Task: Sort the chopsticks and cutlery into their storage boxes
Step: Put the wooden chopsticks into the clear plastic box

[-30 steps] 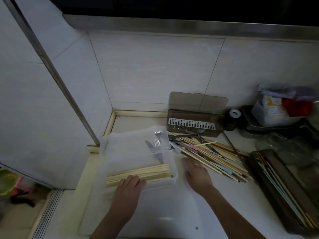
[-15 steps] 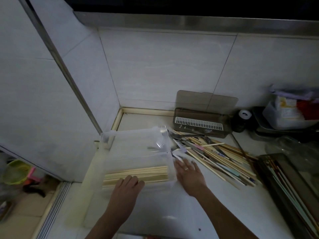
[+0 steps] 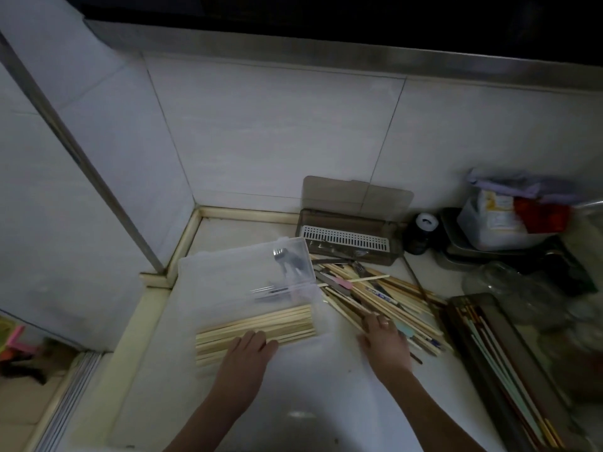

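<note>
A clear plastic box [image 3: 228,272] sits at the counter's left, with pale wooden chopsticks [image 3: 261,324] along its near side and metal forks [image 3: 290,262] at its far right corner. My left hand [image 3: 248,353] rests flat on the box's near edge, over the chopstick ends. A loose pile of chopsticks and cutlery [image 3: 375,295] lies to the right of the box. My right hand [image 3: 385,340] lies on the pile's near end, fingers spread on the sticks. Whether it grips one is unclear.
A brown lidded holder [image 3: 349,243] with a white slotted insert stands open against the back wall. A dark tray [image 3: 509,363] with long chopsticks lies at the right. A small dark jar [image 3: 421,233], a metal tray with packets [image 3: 499,223] and glassware [image 3: 509,282] crowd the back right.
My right hand moved right, from beside the clear box onto the near end of the loose pile. My left hand stayed on the box's near edge.
</note>
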`<state>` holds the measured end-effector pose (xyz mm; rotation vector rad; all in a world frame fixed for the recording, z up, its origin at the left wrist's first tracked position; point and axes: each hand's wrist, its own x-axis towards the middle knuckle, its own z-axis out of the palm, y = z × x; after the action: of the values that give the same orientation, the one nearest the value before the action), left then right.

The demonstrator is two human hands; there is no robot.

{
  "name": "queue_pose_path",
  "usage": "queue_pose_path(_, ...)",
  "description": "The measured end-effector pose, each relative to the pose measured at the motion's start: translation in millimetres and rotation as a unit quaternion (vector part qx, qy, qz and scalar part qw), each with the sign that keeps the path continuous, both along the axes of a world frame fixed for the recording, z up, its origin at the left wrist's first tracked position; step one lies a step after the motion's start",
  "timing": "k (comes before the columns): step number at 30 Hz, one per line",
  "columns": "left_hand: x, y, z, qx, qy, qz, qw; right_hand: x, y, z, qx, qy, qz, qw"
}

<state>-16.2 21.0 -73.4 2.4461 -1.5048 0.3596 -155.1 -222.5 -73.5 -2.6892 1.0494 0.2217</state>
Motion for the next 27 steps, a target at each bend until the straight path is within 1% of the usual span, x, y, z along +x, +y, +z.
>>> queue_pose_path(3, 5, -19, 1, 0.009, 0.01, -0.006, 1.0, 0, -10, 7, -0.005, 0.04, 0.033, 0.999)
queue_pose_path(6, 10, -28, 4, 0.02, 0.018, -0.023, 0.999, 3, -11, 12, -0.025, 0.078, 0.037, 0.996)
queue_pose_path(9, 13, -29, 9, 0.039, 0.024, -0.033, 0.998, 1, -9, 14, -0.082, 0.069, 0.033, 0.994)
queue_pose_path(11, 16, -24, 10, 0.035, 0.054, -0.033, 0.997, 0, -6, 13, -0.086, 0.069, 0.046, 0.993)
queue_pose_path(13, 17, -16, 15, -0.002, 0.097, -0.025, 0.995, -1, -4, 11, -0.086, 0.074, 0.056, 0.992)
queue_pose_path(14, 19, -11, 18, -0.035, 0.101, -0.011, 0.994, 0, -4, 12, -0.092, 0.078, 0.054, 0.991)
queue_pose_path(16, 29, -3, 23, -0.103, 0.101, 0.066, 0.987, -3, -1, 13, -0.096, 0.095, 0.041, 0.99)
queue_pose_path(17, 36, -1, 26, -0.127, 0.115, 0.136, 0.976, -5, 0, 12, -0.093, 0.1, 0.036, 0.99)
queue_pose_path(18, 45, 1, 25, -0.144, 0.144, 0.215, 0.955, -8, 3, 14, -0.097, 0.104, 0.026, 0.989)
queue_pose_path(19, 53, 1, 25, -0.152, 0.183, 0.289, 0.927, -10, 5, 13, -0.105, 0.103, 0.019, 0.989)
queue_pose_path(20, 62, 1, 23, -0.153, 0.238, 0.342, 0.896, -12, 7, 13, -0.103, 0.104, 0.013, 0.989)
queue_pose_path(21, 70, 3, 22, -0.15, 0.298, 0.368, 0.868, -14, 8, 11, -0.094, 0.097, 0.016, 0.991)
queue_pose_path(22, 76, 5, 21, -0.146, 0.348, 0.376, 0.847, -17, 10, 12, -0.093, 0.078, 0.014, 0.992)
queue_pose_path(23, 82, 8, 19, -0.144, 0.379, 0.369, 0.836, -20, 10, 13, -0.095, 0.064, 0.009, 0.993)
queue_pose_path(25, 86, 16, 16, -0.152, 0.404, 0.338, 0.836, -26, 7, 21, -0.092, 0.034, -0.029, 0.995)
queue_pose_path(27, 86, 20, 16, -0.181, 0.416, 0.316, 0.833, -34, -1, 27, -0.082, 0.0, -0.091, 0.992)
